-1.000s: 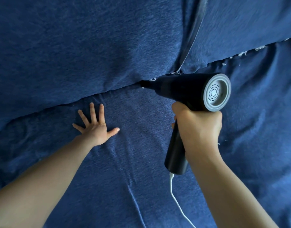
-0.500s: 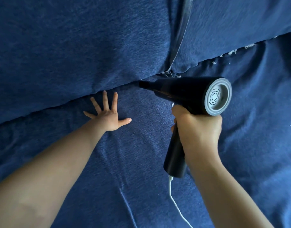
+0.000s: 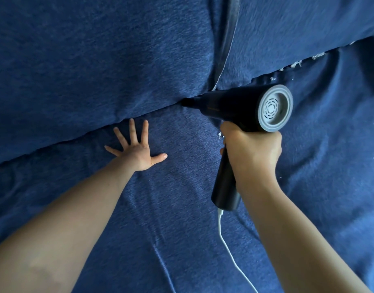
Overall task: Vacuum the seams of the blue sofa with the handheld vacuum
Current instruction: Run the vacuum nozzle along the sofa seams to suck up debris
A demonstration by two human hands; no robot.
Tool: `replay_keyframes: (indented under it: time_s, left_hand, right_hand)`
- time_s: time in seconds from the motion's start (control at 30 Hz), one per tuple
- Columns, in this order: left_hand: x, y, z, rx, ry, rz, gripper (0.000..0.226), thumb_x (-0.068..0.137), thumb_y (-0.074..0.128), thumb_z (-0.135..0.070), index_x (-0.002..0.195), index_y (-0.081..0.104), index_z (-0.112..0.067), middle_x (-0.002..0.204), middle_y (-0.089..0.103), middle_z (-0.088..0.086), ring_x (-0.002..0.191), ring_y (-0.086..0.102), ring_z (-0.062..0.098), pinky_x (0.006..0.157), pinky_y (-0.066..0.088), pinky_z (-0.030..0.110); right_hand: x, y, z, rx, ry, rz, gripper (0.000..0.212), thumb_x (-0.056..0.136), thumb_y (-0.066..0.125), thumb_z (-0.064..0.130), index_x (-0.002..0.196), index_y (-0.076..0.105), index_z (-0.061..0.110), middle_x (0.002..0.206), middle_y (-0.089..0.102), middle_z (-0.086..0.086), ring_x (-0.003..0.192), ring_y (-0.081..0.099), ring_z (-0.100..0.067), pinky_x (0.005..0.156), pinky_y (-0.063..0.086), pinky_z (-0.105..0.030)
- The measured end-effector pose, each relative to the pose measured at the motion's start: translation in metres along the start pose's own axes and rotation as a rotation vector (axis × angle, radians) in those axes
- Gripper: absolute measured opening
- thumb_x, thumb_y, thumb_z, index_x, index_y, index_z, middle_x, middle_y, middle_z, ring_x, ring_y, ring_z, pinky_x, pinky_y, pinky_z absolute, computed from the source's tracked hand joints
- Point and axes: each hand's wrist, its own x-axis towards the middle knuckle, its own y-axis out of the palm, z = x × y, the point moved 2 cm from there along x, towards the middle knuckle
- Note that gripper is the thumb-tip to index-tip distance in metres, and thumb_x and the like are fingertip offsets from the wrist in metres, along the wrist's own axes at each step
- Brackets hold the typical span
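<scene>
Right hand (image 3: pixel 250 151) grips the handheld vacuum (image 3: pixel 241 106), nozzle in the sofa seam (image 3: pixel 152 112) beyond the flat, open left hand (image 3: pixel 137 149); white crumbs (image 3: pixel 296 64) beyond the right hand look unvacuumed.

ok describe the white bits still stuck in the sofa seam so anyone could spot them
Follow the blue sofa seam rightward past the handheld vacuum held by the right hand. Up there sit white fluff scraps, the only pale specks against dark fabric.
</scene>
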Motion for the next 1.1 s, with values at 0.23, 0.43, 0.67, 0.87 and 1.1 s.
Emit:
replay_keyframes:
  time_s: [0.23,0.43,0.67,0.87,1.1]
  left_hand:
    - [-0.001,0.0,0.0,0.004,-0.001,-0.008,0.123,0.065,0.041,-0.09,0.132,-0.047,-0.037,0.14,-0.054,0.001,0.134,-0.035,0.048,0.101,0.002,0.08]
    - [-0.001,-0.001,-0.002,0.021,-0.02,-0.003,0.122,0.064,0.04,-0.091,0.13,-0.049,-0.038,0.14,-0.054,0.0,0.135,-0.035,0.047,0.102,0.004,0.079]
    - [-0.011,-0.002,-0.012,0.037,-0.094,0.028,0.113,0.075,0.032,-0.085,0.134,-0.047,-0.03,0.142,-0.052,0.008,0.137,-0.033,0.044,0.105,0.009,0.076]
    - [-0.031,0.024,-0.073,0.049,-0.043,0.077,0.124,0.067,0.033,-0.093,0.133,-0.047,-0.025,0.136,-0.055,0.017,0.132,-0.037,0.05,0.101,0.004,0.079]
    - [-0.026,0.04,-0.09,-0.003,-0.117,0.024,0.129,0.062,0.036,-0.095,0.127,-0.051,-0.027,0.133,-0.059,0.016,0.13,-0.041,0.049,0.1,0.001,0.08]
  right_hand:
    - [-0.009,-0.012,-0.011,0.017,0.009,0.009,0.037,0.053,0.069,0.037,0.07,0.066,0.005,0.066,0.071,-0.009,0.073,0.072,-0.038,0.07,0.062,-0.053]
    - [-0.01,-0.01,-0.017,0.038,0.031,0.044,0.036,0.053,0.068,0.038,0.07,0.067,0.006,0.066,0.071,-0.009,0.075,0.072,-0.037,0.071,0.062,-0.052]
    - [0.006,-0.038,-0.015,0.022,0.018,-0.031,0.037,0.053,0.067,0.041,0.07,0.067,0.008,0.069,0.071,-0.008,0.077,0.071,-0.036,0.075,0.062,-0.05]
    - [0.026,-0.06,-0.017,0.037,0.029,-0.056,0.033,0.053,0.069,0.039,0.069,0.066,0.01,0.064,0.069,-0.004,0.073,0.071,-0.031,0.076,0.062,-0.046]
    - [0.043,-0.057,-0.023,0.007,0.018,0.024,0.024,0.069,0.075,0.032,0.071,0.065,0.01,0.069,0.069,-0.004,0.074,0.068,-0.029,0.072,0.059,-0.038]
